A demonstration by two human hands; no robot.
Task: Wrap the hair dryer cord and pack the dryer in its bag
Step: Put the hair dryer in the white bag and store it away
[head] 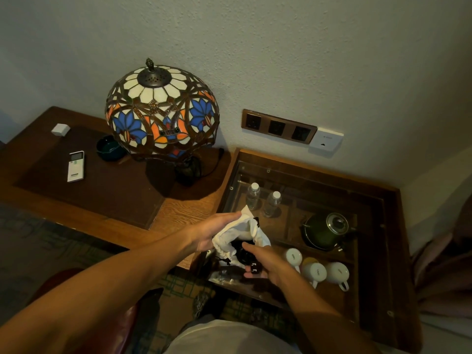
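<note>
Right hand (265, 267) clasps the plug (256, 268); left hand (214, 232) grips white bag (242, 232) holding dark dryer (242, 252).

Black dryer (244, 254) sits partly inside the open white bag (241, 232).

Colourful glass lamp (162, 112) on a wooden desk (178, 208), white remote (75, 166), two water bottles (252, 196), green kettle (326, 231), three white cups (314, 273)

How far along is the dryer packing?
Mostly done: the black dryer sits in the mouth of the white bag, held open by the left hand. In hand: the right hand is feeding in the plug. Left: tuck the plug, pull the drawstring.
</note>
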